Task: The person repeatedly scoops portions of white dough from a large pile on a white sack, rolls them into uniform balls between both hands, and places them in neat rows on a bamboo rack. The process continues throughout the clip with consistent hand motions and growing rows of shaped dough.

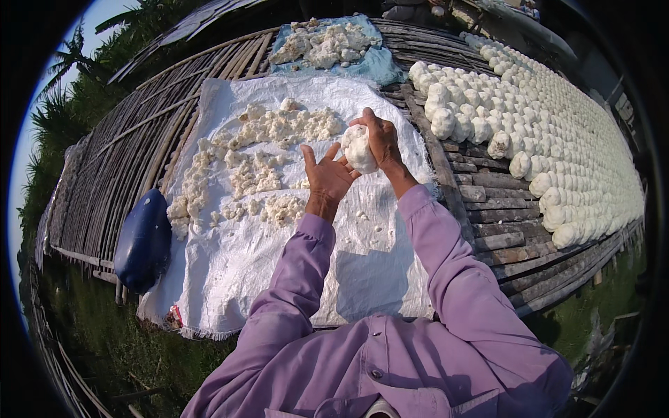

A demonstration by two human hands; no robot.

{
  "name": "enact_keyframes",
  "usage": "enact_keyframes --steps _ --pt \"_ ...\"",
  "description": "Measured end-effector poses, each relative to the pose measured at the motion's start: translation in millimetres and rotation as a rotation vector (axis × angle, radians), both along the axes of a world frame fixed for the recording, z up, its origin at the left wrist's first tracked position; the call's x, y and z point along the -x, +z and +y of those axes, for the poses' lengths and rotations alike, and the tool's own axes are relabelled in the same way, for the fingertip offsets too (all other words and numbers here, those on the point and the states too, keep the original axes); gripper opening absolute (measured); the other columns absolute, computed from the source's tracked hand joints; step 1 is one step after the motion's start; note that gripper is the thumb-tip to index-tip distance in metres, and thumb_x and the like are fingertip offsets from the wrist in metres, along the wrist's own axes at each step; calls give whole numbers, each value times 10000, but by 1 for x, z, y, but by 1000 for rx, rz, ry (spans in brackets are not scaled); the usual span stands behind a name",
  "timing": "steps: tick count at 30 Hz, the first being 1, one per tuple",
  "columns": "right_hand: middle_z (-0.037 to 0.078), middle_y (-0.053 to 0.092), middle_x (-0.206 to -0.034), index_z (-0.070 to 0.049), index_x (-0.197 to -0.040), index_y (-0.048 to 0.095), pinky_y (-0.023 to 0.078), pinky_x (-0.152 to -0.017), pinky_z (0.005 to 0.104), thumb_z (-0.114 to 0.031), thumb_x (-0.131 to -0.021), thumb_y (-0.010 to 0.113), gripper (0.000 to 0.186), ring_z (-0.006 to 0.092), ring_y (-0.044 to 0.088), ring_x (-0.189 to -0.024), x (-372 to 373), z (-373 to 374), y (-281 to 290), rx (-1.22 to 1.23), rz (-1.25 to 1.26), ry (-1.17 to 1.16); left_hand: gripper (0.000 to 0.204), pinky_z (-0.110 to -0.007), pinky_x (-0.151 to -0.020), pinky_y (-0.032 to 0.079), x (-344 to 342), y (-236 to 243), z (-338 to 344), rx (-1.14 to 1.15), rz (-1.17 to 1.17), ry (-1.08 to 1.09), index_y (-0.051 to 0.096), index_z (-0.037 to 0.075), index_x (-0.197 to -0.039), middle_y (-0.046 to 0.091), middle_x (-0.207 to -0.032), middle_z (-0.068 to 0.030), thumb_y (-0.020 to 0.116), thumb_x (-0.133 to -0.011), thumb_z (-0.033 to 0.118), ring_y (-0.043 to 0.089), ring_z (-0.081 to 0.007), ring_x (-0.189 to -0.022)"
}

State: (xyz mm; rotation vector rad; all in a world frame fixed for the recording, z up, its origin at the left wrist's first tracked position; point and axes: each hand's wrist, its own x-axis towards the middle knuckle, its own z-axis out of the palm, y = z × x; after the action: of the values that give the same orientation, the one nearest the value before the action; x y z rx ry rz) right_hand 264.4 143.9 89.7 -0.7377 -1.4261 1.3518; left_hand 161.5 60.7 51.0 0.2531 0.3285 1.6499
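My right hand [380, 143] grips a knobbly white lump [358, 152] above the white woven sheet [272, 292]. My left hand [327, 174] is palm up just left of the lump, fingers spread, with its fingertips at or close to the lump's lower left; whether they touch I cannot tell. Below both hands, loose crumbly white pieces [268, 127] lie in rough patches on the sheet, mostly in its upper and left part.
Bamboo slat platforms [118, 188] surround the sheet. A dark blue plastic object [143, 240] lies at the left. A light blue sheet [380, 66] with a white heap [324, 45] lies behind. Rows of white lumps [578, 167] fill the right platform. Another person [408, 10] is partly visible behind.
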Motion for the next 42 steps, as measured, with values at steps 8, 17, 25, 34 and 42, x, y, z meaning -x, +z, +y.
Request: enact_keyframes --steps 8,17,25,34,42 --pt "180 693 -1249 -5 -1226 691 447 -1068 368 -428 -1085 421 521 308 632 -1223 -83 -18 40 -549 -135 -116 915 -639 -1127 348 -67 -16 11 196 -1 54 395 71 -1506 466 -1499 -186 421 -930 783 467 -421 -1361" --pt "171 731 -1129 -7 -1157 712 541 -849 402 -560 -1051 354 667 305 706 -1015 -159 8 -3 -246 -201 -219 1032 -618 -1142 339 -136 -10 33 -12 -27 -188 363 58 -1517 466 -1491 -192 489 -853 839 457 -399 -1367" --pt "168 717 -1174 -17 -1178 711 519 -936 373 -438 -1060 461 504 291 694 -1087 -210 5 23 -622 -385 -411 1005 -586 -1146 350 -186 -21 53 131 37 -125 388 62 -1486 477 -1464 -190 510 -849 831 460 -391 -1358" --pt "192 699 -1196 -23 -1188 704 515 -928 405 -550 -1064 328 659 327 676 -1102 -247 15 -17 -411 -338 -260 1111 -633 -1128 327 -215 -26 58 140 15 -204 387 33 -1491 463 -1478 -212 462 -804 903 452 -395 -1361" --pt "186 732 -1036 -29 -1091 740 526 -897 452 -471 -1020 478 519 392 686 -969 -254 16 5 -649 -523 -500 1091 -637 -1149 287 -240 -16 65 113 195 -200 360 77 -1528 449 -1498 -206 477 -810 890 434 -438 -1366"
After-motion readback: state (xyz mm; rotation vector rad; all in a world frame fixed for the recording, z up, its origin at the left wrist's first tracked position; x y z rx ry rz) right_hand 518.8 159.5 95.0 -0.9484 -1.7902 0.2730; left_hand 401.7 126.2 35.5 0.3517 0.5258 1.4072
